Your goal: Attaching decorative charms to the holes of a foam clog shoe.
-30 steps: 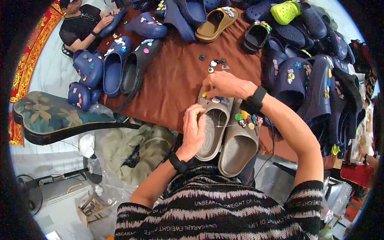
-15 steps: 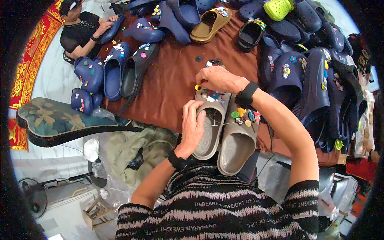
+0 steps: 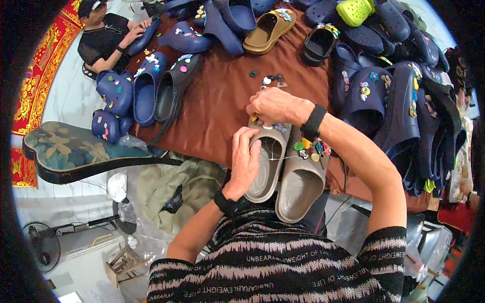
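Observation:
A pair of beige clogs lies side by side before me, a left clog (image 3: 265, 179) and a right clog (image 3: 301, 189), joined by a thin white string. My left hand (image 3: 245, 160) is closed on the outer side of the left clog, its thumb by the opening. Over that clog's toe my right hand (image 3: 280, 106) is bent down with fingers pinched together; what they hold is hidden. A yellow charm (image 3: 253, 118) shows just under them. Several colourful charms (image 3: 314, 149) cover the right clog's upper.
Small loose pieces (image 3: 268, 80) lie on the brown cloth (image 3: 217, 101) beyond my right hand. Navy clogs (image 3: 366, 96) with charms crowd the right side, more stand at left. A tan clog (image 3: 269, 30) sits at the back. Far left, another person (image 3: 108, 40) handles a navy clog.
My right hand has turned and settled lower over the left clog's toe, covering more of its charms. The yellow charm is lower and partly hidden. My left hand keeps its hold.

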The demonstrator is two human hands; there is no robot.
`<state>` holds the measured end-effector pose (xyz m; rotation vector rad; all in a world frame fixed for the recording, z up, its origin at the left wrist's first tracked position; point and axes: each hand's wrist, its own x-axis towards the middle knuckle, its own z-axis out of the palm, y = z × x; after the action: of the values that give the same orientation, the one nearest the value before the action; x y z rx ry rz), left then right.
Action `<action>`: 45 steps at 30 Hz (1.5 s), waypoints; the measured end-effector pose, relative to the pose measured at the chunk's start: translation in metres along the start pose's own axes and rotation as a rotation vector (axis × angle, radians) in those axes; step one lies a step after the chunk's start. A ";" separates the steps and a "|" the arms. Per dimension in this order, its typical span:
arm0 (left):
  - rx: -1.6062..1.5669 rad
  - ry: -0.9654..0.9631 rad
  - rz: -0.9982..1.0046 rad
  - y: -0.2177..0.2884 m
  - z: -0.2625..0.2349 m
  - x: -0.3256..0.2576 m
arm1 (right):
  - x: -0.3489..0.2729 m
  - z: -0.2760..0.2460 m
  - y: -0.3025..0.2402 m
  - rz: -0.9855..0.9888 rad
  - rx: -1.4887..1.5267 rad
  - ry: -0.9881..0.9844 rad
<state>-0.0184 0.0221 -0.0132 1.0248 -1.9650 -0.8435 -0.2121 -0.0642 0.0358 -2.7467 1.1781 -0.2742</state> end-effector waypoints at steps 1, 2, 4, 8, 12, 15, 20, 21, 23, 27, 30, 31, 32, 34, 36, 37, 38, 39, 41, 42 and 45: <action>-0.002 0.002 0.000 0.000 0.000 0.000 | 0.000 -0.003 -0.002 0.015 -0.011 -0.025; -0.001 0.000 0.001 0.000 0.000 0.000 | 0.000 -0.005 -0.004 0.037 -0.030 -0.064; -0.002 0.002 -0.003 -0.001 0.001 0.000 | 0.002 -0.010 -0.008 0.048 -0.026 -0.059; -0.021 0.022 0.015 -0.002 0.001 0.000 | 0.009 -0.013 -0.017 0.086 -0.079 -0.095; -0.011 0.008 0.008 -0.002 0.000 -0.001 | 0.013 -0.011 -0.016 0.105 -0.093 -0.119; -0.018 0.004 0.012 -0.003 0.000 0.000 | 0.009 -0.011 -0.004 0.201 0.119 -0.157; -0.016 0.008 0.016 -0.003 0.000 -0.001 | 0.008 -0.008 0.012 0.160 0.354 -0.148; -0.007 0.006 0.018 -0.003 0.000 0.000 | 0.009 -0.007 0.013 0.153 0.357 -0.144; 0.003 0.009 0.017 -0.003 -0.001 0.000 | 0.010 -0.006 0.014 0.108 0.339 -0.089; -0.012 0.018 0.002 -0.003 0.000 -0.001 | 0.006 -0.002 0.015 0.123 0.344 -0.136; -0.014 0.027 0.005 -0.003 0.000 -0.001 | 0.001 0.003 0.013 0.085 0.315 -0.081; -0.020 0.032 0.006 -0.002 0.000 -0.001 | 0.000 0.005 0.011 0.088 0.271 -0.051; -0.022 0.030 0.007 -0.002 0.000 0.000 | -0.002 0.006 0.009 0.120 0.215 -0.060; -0.032 0.028 -0.008 -0.001 0.000 0.000 | -0.004 0.006 0.003 0.084 0.121 -0.035; -0.031 0.025 -0.014 0.000 -0.001 0.000 | -0.007 0.003 -0.004 0.075 0.016 -0.049; -0.031 0.020 -0.021 0.000 -0.001 0.000 | -0.010 0.000 -0.007 0.094 -0.022 -0.114; -0.031 0.020 -0.021 0.000 -0.001 0.000 | -0.012 -0.002 -0.010 0.102 -0.055 -0.160; -0.029 0.023 -0.024 0.000 -0.001 0.000 | -0.013 -0.004 -0.012 0.115 -0.059 -0.179; -0.028 0.024 -0.027 0.000 -0.001 0.001 | -0.015 -0.007 -0.016 0.127 -0.098 -0.200; -0.031 0.024 -0.033 0.000 0.000 0.001 | -0.015 -0.007 -0.018 0.129 -0.098 -0.201; -0.044 0.021 -0.054 -0.001 0.000 0.002 | -0.016 -0.003 -0.022 0.157 -0.140 -0.252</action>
<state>-0.0191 0.0197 -0.0140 1.0612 -1.9007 -0.8982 -0.2080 -0.0375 0.0409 -2.6799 1.3765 0.1731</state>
